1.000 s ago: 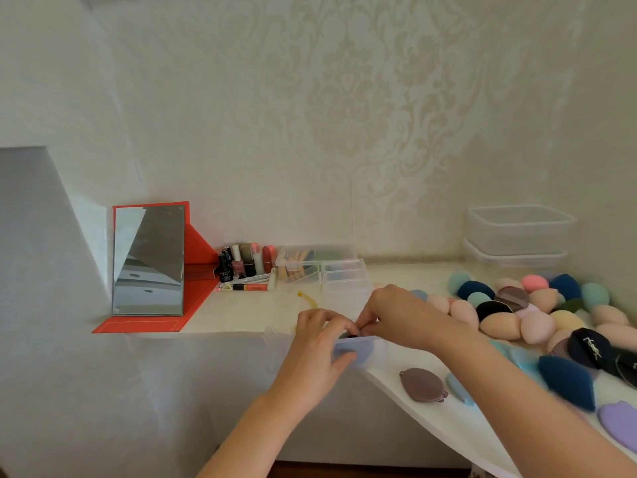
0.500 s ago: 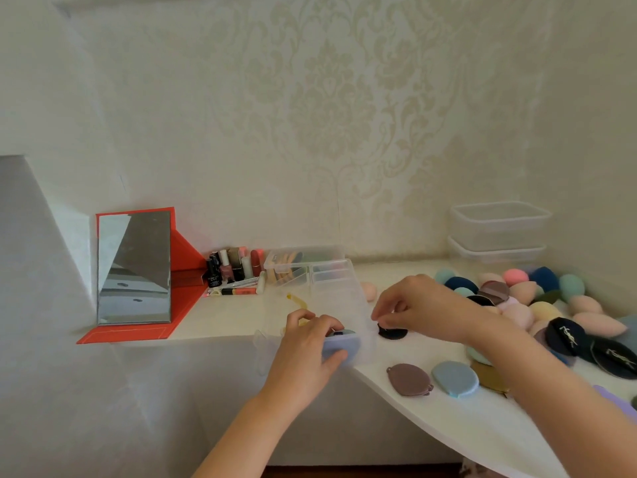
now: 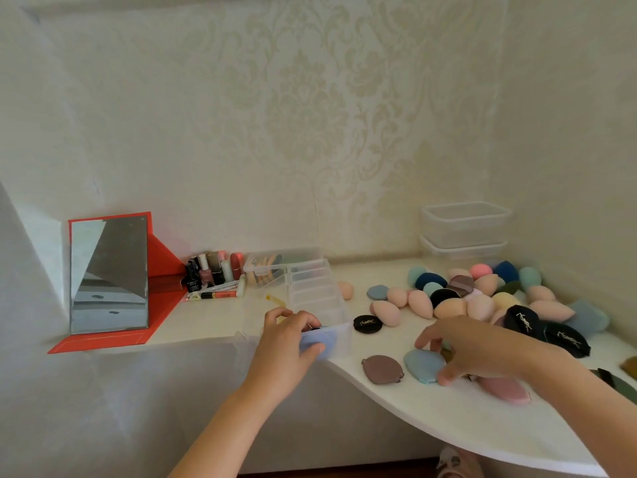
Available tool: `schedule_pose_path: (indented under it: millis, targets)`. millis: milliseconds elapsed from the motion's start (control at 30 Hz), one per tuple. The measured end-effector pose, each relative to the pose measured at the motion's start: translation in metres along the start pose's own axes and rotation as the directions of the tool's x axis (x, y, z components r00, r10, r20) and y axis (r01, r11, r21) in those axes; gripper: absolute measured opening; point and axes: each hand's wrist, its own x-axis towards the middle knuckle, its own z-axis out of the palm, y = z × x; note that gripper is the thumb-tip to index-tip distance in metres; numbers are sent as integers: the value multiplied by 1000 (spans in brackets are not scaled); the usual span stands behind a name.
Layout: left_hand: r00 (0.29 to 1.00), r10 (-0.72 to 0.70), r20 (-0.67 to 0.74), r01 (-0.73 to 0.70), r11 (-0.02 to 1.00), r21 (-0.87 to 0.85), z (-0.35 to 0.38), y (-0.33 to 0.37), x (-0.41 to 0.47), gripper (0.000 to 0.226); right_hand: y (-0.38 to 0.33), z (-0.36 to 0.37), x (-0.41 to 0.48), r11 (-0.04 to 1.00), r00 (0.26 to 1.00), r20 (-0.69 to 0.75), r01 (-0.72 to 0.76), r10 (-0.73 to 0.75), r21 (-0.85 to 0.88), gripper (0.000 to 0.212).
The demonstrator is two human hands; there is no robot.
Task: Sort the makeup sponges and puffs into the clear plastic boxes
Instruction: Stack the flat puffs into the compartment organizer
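At shelf (image 3: 213, 326) edge, box (image 3: 317, 298) (maybe flush)

The white counter (image 3: 448, 419) curves round along the wall. A long divided clear box (image 3: 317, 291) sits on it, its near end at the front edge. Well left of the box stands a red-framed mirror (image 3: 110, 277), with a cluster of nail polish bottles (image 3: 210, 270) nearer the box. Just right of the box lies a black round puff (image 3: 367, 324). Right of the box and nearer the counter's front edge, a mauve puff (image 3: 382, 369), a light blue puff (image 3: 422, 365) and a pink puff (image 3: 503, 389) lie flat. Farther right of the box spreads a heap of egg-shaped sponges (image 3: 465, 298), and far right of it, by the wall, are two stacked clear tubs (image 3: 465, 232).
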Motion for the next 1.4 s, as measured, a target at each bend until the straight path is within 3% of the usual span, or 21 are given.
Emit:
schedule_pose_path:
  millis: [133,300,467,600,700,867,967,1067,1233,1400]
  targets:
    - [1000,-10,-1,10,1000,-16,0,0,-1,22,3,2,-1,997,999,-40,11,-8,74,44]
    - [1000,13,-8,-13,1000,-17,0,2,-1,21,5,4,10,989,976,-218,33,0,147,32]
    - [1000,22,-21,-23,999,-24,3,1,-3,21,-13,-4,25,934,943,-333,109,12,341,35]
    - [999,26,-27,-26,999,-27,5,-2,-3,19,-37,-6,44,888,908,-419,206,-17,411,16]
    - [999,27,-20,-27,999,-32,5,-2,-2,18,-58,-6,59,915,894,-448,195,-18,353,12]
    - [999,39,-24,-39,999,-15,8,-7,1,17,-88,-2,72,957,888,-428,253,-170,144,7]
    - [999,39,-32,-39,999,-8,9,-8,2,19,-95,-5,72,952,888,-419,270,-189,143,17]
    - [999,38,-35,-38,999,-2,11,-11,3,21,-104,-13,72,965,888,-392,263,-240,6,17]
    - [997,64,-36,-64,998,1,15,-17,3,24,-110,-16,75,974,949,-232,192,-215,-116,23]
    - [993,102,-61,-104,994,-28,12,-15,0,25,-117,-16,83,967,943,-270,140,-196,-212,22]
